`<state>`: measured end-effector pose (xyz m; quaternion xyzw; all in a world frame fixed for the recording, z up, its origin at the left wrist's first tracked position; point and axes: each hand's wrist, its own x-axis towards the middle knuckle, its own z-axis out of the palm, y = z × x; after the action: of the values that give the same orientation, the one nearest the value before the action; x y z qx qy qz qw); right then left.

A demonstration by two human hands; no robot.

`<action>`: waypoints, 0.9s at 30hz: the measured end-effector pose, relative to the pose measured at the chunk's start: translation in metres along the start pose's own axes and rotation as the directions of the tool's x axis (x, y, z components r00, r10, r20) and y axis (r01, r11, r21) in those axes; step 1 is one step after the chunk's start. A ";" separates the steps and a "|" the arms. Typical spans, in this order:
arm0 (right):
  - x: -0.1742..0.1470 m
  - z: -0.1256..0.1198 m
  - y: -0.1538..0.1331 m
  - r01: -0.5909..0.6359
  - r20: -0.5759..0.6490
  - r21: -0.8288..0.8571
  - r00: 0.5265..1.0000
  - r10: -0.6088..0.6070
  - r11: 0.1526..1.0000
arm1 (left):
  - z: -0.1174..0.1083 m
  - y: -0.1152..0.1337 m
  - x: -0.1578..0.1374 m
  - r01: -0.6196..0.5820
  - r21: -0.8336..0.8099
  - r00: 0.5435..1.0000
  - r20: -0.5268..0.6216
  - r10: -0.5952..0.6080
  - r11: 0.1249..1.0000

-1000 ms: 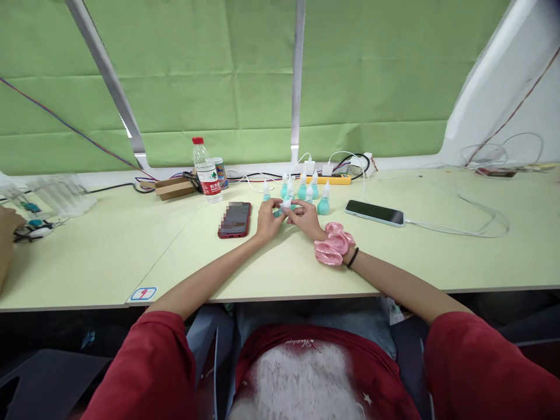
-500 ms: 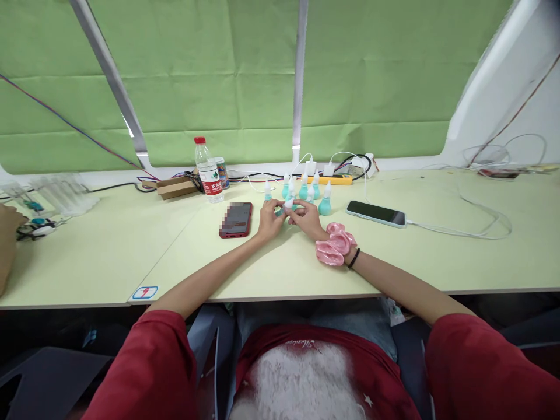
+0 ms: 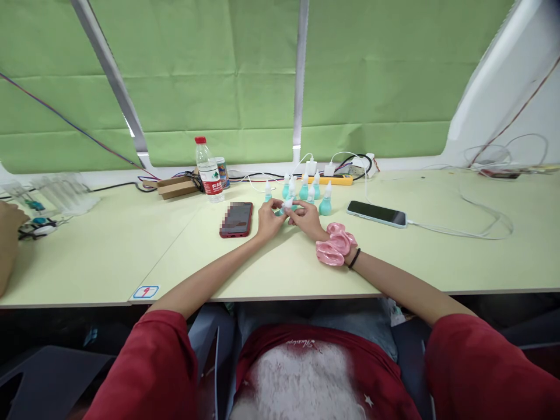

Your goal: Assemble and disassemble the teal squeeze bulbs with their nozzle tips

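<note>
My left hand (image 3: 269,220) and my right hand (image 3: 308,221) meet above the table, fingers pinched together around one small bulb nasal aspirator (image 3: 287,204). Its whitish tip shows between the fingertips; the fingers cover much of the teal bulb. Just beyond them stand several more teal aspirators with pale pointed tips, one aspirator (image 3: 325,201) upright to the right of my right hand and another aspirator (image 3: 268,191) behind my left hand. A pink scrunchie (image 3: 336,244) and a dark bracelet sit on my right wrist.
A red-cased phone (image 3: 236,220) lies left of my hands, a charging phone (image 3: 377,214) right. Behind are a water bottle (image 3: 210,172), a can, a cardboard tray (image 3: 177,186), a yellow tool (image 3: 332,180) and cables. At far left, another person's arm (image 3: 9,239) rests near clear plastic pieces.
My hands stay almost in place around the aspirator, with only a tiny shift of the fingers. The other person's arm at the far left has moved slightly.
</note>
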<state>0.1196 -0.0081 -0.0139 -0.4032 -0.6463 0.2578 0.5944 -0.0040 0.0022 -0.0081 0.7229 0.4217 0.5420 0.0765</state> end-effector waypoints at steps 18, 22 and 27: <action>0.000 -0.001 -0.004 -0.059 0.056 0.048 0.997 0.057 0.997 | -0.003 0.004 0.001 0.002 -0.017 1.000 0.011 -0.001 1.000; -0.001 -0.002 -0.008 -0.094 0.084 0.080 0.993 0.087 0.992 | -0.003 0.004 0.001 -0.004 -0.033 1.000 0.025 0.004 0.999; -0.001 -0.004 -0.011 -0.127 0.105 0.120 0.988 0.115 0.985 | -0.004 0.006 0.002 0.009 -0.068 0.998 0.069 -0.005 0.998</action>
<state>0.1207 -0.0151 -0.0048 -0.3901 -0.6312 0.3533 0.5697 -0.0047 -0.0017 -0.0017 0.7368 0.4026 0.5304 0.1174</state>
